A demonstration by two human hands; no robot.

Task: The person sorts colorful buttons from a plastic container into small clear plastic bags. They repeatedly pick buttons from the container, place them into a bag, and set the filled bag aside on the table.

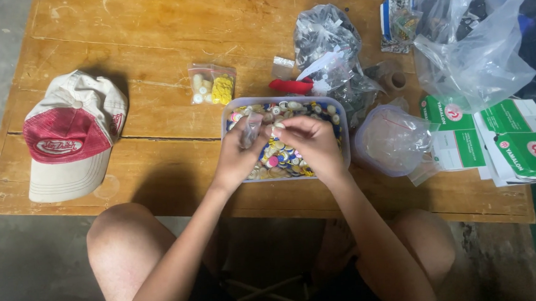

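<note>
Worn matt wooden table (149,40), clear plastic tub (340,112), glossy buttons (281,156), cloth cap (72,134)

A small clear plastic bag (251,130) is tilting upright above a clear rectangular plastic tub (341,133), which is sitting on the counter brimming with mixed coloured buttons (281,156).

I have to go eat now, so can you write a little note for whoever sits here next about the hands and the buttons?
Left hand: holds a small clear bag over the tub.
Right hand: fingertips pinched at the bag's mouth; what they hold is too small to tell.
Clear tub of mixed buttons: still nearly full.
Done: two small filled bags lie behind the tub.
Left: most buttons remain loose.
</note>
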